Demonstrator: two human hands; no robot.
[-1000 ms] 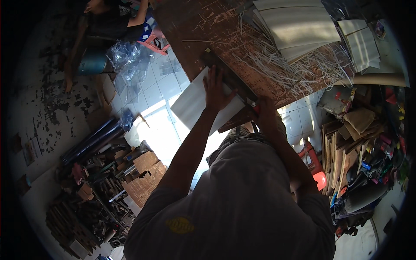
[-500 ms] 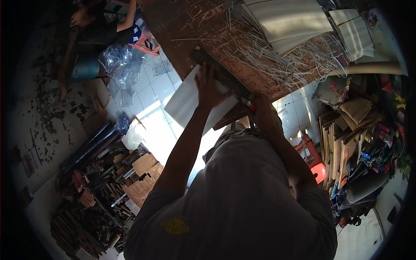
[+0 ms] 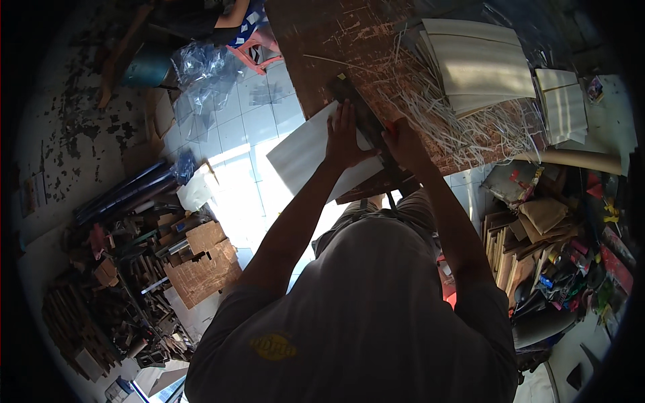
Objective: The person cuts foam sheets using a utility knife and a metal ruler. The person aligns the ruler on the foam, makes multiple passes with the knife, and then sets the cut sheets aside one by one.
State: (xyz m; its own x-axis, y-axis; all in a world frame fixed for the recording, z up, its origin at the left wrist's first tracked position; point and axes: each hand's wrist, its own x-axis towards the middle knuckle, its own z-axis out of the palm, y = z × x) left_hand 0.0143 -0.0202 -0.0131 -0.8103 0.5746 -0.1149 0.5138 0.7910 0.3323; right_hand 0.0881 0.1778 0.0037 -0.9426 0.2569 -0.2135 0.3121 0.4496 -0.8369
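The right hand (image 3: 403,144) has moved up the dark bar (image 3: 366,117), gripping a red tool (image 3: 390,125), likely cutting; continuing calls for the flat-spread left hand (image 3: 345,144) to steady the white sheet (image 3: 304,150).

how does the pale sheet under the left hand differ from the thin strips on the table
Shape: the pale sheet is one broad, flat piece; the thin strips are many narrow, curling pieces.
Pose: the sheet juts past the edge of the table, while the strips lie tangled in a heap.
Contact: the left hand rests on the sheet; neither of the hands touches the heap's middle.
Shared: both look pale.
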